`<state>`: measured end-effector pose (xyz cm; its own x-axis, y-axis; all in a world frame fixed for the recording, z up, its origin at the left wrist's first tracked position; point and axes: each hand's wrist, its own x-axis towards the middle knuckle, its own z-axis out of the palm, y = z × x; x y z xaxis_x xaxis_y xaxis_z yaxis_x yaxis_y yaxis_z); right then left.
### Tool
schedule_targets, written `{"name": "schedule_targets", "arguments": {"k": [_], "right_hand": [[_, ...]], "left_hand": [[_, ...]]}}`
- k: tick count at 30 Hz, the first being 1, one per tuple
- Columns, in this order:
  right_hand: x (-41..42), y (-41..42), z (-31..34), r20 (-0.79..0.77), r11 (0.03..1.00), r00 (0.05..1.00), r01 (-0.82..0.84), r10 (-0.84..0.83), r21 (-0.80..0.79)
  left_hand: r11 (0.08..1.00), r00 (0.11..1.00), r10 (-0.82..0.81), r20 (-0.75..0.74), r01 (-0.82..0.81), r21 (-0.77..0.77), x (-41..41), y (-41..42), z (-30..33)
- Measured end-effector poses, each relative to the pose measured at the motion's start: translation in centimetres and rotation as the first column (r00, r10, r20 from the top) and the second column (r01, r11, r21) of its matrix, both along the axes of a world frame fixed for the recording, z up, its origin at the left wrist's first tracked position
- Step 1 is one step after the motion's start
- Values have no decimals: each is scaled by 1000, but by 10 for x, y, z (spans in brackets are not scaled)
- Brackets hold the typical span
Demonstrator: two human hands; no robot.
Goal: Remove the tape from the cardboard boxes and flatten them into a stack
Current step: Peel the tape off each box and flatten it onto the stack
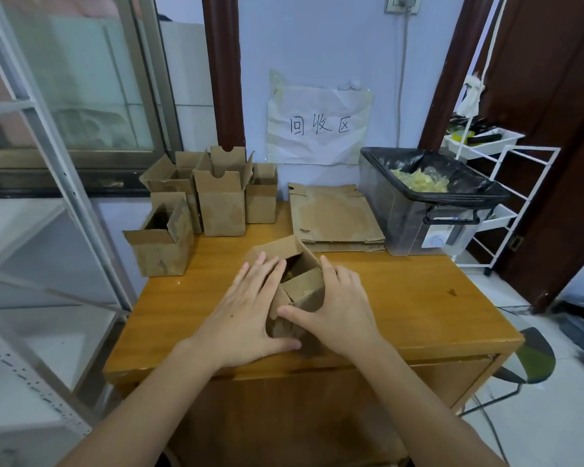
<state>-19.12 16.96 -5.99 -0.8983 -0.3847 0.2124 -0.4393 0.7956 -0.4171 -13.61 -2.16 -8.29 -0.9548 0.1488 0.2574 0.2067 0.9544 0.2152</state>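
Cardboard box (300, 291) is pressed between flat left hand (246, 311) and right hand (338, 305), fingers extended, on wooden table (418, 298).

Both your hands sit at mid-frame, bare forearms reaching up from the bottom edge.

Your left hand (246, 310) lies palm-down with fingers (262, 267) spread nearly straight, thumb stretched toward the right. Your right hand (339, 306) mirrors it, fingers extended, thumb pointing left, the two hands close together.
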Motion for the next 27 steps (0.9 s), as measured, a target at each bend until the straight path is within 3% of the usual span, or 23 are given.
{"name": "schedule_targets", "arguments": {"k": [7, 11, 20, 27], "right_hand": [[-18, 14, 10, 71, 994, 994, -82, 88, -76], [-18, 11, 11, 107, 967, 969, -208, 225, -145], [-21, 7, -2, 124, 974, 969, -199, 211, -108], [-22, 6, -5, 133, 979, 972, -180, 192, -93]], "left_hand": [[988, 993, -84, -84, 72, -137, 14, -3, 8], [986, 992, -94, -85, 80, -149, 15, 1, 15], [910, 980, -192, 46, 195, -366, -10, -39, 47], [867, 971, -239, 6, 216, -448, -24, -57, 50]]}}
